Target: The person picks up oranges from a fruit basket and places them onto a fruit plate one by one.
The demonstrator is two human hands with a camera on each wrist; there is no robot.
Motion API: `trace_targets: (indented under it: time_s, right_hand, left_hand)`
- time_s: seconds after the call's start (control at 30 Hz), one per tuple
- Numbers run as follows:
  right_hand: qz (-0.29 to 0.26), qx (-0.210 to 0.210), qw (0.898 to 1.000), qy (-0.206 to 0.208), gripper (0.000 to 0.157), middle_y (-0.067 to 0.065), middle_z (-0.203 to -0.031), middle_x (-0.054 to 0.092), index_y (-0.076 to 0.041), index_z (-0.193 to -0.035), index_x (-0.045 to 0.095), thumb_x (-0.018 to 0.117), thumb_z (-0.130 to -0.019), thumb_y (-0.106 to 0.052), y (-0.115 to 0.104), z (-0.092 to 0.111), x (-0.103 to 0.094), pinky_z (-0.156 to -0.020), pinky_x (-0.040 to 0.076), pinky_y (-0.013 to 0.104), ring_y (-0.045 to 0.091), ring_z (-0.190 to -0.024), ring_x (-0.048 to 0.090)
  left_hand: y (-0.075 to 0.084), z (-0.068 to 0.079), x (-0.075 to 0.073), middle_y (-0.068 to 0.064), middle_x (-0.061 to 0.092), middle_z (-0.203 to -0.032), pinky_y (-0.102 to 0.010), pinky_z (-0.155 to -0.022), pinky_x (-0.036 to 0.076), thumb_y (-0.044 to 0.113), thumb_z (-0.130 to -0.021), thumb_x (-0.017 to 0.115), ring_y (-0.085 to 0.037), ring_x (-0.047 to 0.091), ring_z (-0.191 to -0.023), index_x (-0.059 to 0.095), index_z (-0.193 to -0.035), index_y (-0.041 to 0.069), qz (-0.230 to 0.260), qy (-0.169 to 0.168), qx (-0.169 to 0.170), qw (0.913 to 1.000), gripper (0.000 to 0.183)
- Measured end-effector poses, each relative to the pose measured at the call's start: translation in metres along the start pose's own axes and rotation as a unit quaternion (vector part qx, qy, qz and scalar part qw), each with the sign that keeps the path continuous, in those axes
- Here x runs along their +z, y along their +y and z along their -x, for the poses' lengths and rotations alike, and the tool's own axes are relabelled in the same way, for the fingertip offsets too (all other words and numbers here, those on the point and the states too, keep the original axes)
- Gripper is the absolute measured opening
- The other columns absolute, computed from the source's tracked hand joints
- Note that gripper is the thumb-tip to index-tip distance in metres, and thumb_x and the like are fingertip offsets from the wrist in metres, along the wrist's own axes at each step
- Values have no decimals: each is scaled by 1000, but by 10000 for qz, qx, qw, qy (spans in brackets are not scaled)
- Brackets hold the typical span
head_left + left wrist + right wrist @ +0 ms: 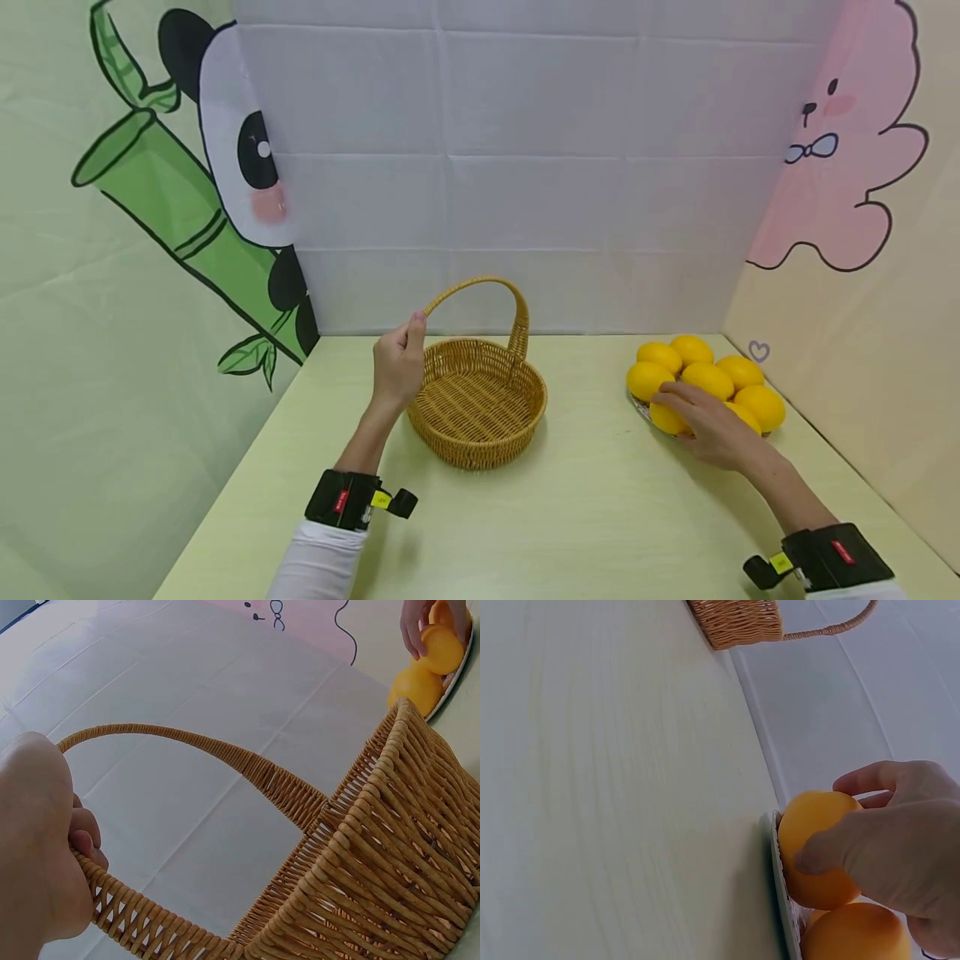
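My left hand (400, 364) grips the arched handle of a round wicker basket (480, 446), whose woven floor shows bare. In the left wrist view the fingers wrap round the handle (180, 736). Over at the right, several yellow lemons (707, 381) are heaped on a plate (640, 407). My right hand (712, 425) holds a lemon (667, 418) at the plate's near left edge. The right wrist view shows the thumb and fingers curled about this lemon (810, 825), which is still at the rim; another lemon (859, 937) lies beside it.
The pale table (585, 517) spans between basket and plate. A white cloth wall (532, 200) stands behind, with a panda-printed green wall (112, 375) on the left and a cream wall (862, 358) on the right, close to the plate.
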State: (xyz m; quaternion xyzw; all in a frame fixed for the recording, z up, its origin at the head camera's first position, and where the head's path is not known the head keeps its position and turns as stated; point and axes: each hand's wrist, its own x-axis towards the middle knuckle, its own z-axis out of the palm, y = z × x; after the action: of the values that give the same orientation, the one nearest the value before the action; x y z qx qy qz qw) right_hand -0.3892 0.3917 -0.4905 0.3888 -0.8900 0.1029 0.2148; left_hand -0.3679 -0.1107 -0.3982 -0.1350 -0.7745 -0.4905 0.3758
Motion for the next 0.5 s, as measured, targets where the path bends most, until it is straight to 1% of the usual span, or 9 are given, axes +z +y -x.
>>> trace_targets:
  time_s: [0.1, 0.23, 0.3, 0.4, 0.5]
  right_hand:
    - [18, 1, 10000, 40, 69, 22, -139, 55, -1, -132, 63, 86, -68, 12, 1, 1, 0, -101, 44, 60, 38, -125, 50]
    - [25, 16, 10000, 57, 70, 21, -140, 55, -1, -133, 62, 85, -68, 13, 3, 2, 0, -102, 43, 60, 38, -127, 49]
    - [-1, 43, 10000, 41, 70, 22, -142, 54, -1, -133, 62, 85, -69, 13, 4, 2, 0, -103, 42, 61, 38, -128, 47]
    - [-42, 82, 10000, 20, 70, 23, -143, 52, -1, -135, 61, 86, -70, 12, 5, 2, 1, -103, 41, 63, 40, -130, 46]
    - [-55, 96, 9999, 29, 70, 25, -142, 52, -1, -136, 59, 87, -72, 7, 5, 2, 3, -102, 41, 63, 41, -129, 46]
  left_hand:
    - [-1, 0, 1, 2, 27, -47, -21, -34, 15, 38, -112, 42, 0, 19, -36, 32, -57, 16, 5, 38, -4, 10000, 60]
    - [1, 0, 2, 1, 26, -48, -21, -35, 13, 30, -113, 43, 0, 17, -37, 31, -57, 16, -9, 85, -23, 10000, 59]
    - [5, 1, 1, 1, 26, -48, -20, -36, 12, 26, -113, 43, 0, 15, -38, 31, -57, 15, 1, 95, -28, 10000, 58]
    - [15, 2, 0, 1, 25, -48, -19, -37, 12, 21, -113, 43, 1, 15, -38, 30, -57, 14, 31, 87, -61, 9999, 57]
    - [20, 3, 0, 1, 25, -48, -19, -37, 12, 18, -112, 44, 1, 15, -39, 30, -57, 13, 53, 102, -66, 9999, 57]
